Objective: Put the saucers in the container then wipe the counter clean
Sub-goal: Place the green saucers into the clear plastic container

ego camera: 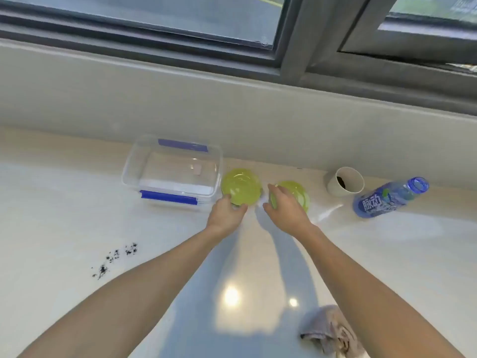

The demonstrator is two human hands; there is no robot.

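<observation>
Head view, looking down at pale counter (258, 254) below window. Landmark: clear container (171, 171) w/ blue clips, lid off, nothing inside.

Two green saucers just right of container. Left saucer (241, 186) almost touching container's right wall; left hand (226, 213) pinching its near rim, fingers curled. Right saucer (294, 193) a bit further right; right hand (282, 210) draped over its near edge, fingers bent around rim, exact grip hard to tell thru blur.

Risks, as judgement: saucers look smooth and shallow, so rim pinch could slip and drop one on hard counter. Lifting both together could clip container wall, or knock the two saucers against each other.

Around: paper cup (345, 180) w/ dark residue well right of container, blue bottle (389, 198) lying beyond it; neither in path. Dark crumbs (116, 257) near-left of container, crumpled cloth (330, 332) far near-right, both for wiping later.
</observation>
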